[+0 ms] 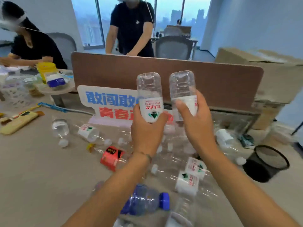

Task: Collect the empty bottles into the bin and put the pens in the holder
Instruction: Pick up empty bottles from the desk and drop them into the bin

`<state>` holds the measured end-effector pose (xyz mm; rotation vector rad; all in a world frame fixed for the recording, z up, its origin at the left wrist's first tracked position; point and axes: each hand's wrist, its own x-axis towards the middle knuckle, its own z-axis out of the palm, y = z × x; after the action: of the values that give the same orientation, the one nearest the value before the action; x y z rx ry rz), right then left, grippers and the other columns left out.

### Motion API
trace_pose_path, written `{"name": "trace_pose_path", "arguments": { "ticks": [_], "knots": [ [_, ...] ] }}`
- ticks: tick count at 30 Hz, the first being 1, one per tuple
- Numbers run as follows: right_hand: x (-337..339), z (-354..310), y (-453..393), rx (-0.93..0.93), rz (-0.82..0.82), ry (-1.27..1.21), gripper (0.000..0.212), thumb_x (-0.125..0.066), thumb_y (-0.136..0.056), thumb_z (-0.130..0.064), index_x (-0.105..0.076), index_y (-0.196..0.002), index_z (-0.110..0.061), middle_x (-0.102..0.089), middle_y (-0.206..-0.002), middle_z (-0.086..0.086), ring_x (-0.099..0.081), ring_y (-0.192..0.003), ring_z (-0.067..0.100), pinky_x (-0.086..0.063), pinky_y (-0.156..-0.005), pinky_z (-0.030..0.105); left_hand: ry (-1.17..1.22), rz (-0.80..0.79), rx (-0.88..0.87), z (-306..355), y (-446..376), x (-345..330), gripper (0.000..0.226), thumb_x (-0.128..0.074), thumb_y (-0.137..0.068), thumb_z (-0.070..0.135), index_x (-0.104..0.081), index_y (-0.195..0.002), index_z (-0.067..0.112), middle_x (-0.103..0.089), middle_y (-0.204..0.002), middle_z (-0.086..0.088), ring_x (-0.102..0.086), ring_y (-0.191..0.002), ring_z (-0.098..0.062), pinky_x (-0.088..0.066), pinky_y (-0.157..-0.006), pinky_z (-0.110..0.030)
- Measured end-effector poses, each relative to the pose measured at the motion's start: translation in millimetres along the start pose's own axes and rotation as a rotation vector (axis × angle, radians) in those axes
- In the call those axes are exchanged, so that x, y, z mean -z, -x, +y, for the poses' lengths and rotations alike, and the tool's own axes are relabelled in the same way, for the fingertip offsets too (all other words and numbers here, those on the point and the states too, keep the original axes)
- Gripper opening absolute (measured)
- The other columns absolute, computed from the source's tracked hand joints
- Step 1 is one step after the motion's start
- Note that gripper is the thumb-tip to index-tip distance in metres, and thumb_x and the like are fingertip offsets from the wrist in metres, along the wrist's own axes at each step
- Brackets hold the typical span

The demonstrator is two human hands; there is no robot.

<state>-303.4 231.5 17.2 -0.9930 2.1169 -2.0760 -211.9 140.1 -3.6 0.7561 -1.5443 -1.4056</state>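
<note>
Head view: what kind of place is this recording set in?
Most likely a shared high-rise office: a brown desk divider splits the worktable, a mesh office chair stands behind it, and large windows show city towers.

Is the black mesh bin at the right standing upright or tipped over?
Upright: the black mesh bin stands on its base, its round rim facing up.

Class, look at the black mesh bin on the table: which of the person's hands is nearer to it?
Right. The right hand is raised left of the black mesh bin; the left hand is farther left.
</note>
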Motion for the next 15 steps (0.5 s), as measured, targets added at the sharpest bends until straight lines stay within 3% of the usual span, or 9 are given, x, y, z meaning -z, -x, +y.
{"name": "trace_pose_path", "arguments": {
  "ticks": [6,10,15],
  "knots": [
    [92.6,-12.4,75.1,0.119,0.14,-0.024,0.054,-0.068,-0.089,-0.054,-0.051,-0.137,-0.037,-0.07,-0.107,-0.019,-0.071,-0.099,0.007,-0.063,-0.079,0.045,0.056,-0.12,-0.143,10.0,96.5,-39.8,0.057,-0.079,-0.069,0.047,-0.053,-0.115,0.026,-0.073,-0.095,0.003,-0.075,-0.082,-0.019,-0.064,-0.071,-0.045],
    [160.5,-31.9,142.2,0.128,0.225,0.0,0.048,-0.067,-0.091,-0.051,-0.051,-0.134,-0.038,-0.066,-0.105,-0.028,-0.068,-0.098,0.0,-0.064,-0.08,0.041,0.116,-0.205,-0.173,22.6,178.4,-63.5,0.061,-0.081,-0.074,0.043,-0.052,-0.124,0.023,-0.071,-0.104,0.0,-0.074,-0.09,-0.023,-0.065,-0.073,-0.044],
    [263.0,-55.9,229.9,0.176,0.407,0.091,0.048,-0.064,-0.091,-0.053,-0.052,-0.133,-0.034,-0.066,-0.118,-0.015,-0.067,-0.107,0.01,-0.062,-0.085,0.048,0.213,-0.351,-0.204,35.2,292.4,-100.5,0.049,-0.08,-0.081,0.033,-0.053,-0.119,0.021,-0.071,-0.102,-0.002,-0.074,-0.085,-0.026,-0.063,-0.068,-0.038]
  ]
}}
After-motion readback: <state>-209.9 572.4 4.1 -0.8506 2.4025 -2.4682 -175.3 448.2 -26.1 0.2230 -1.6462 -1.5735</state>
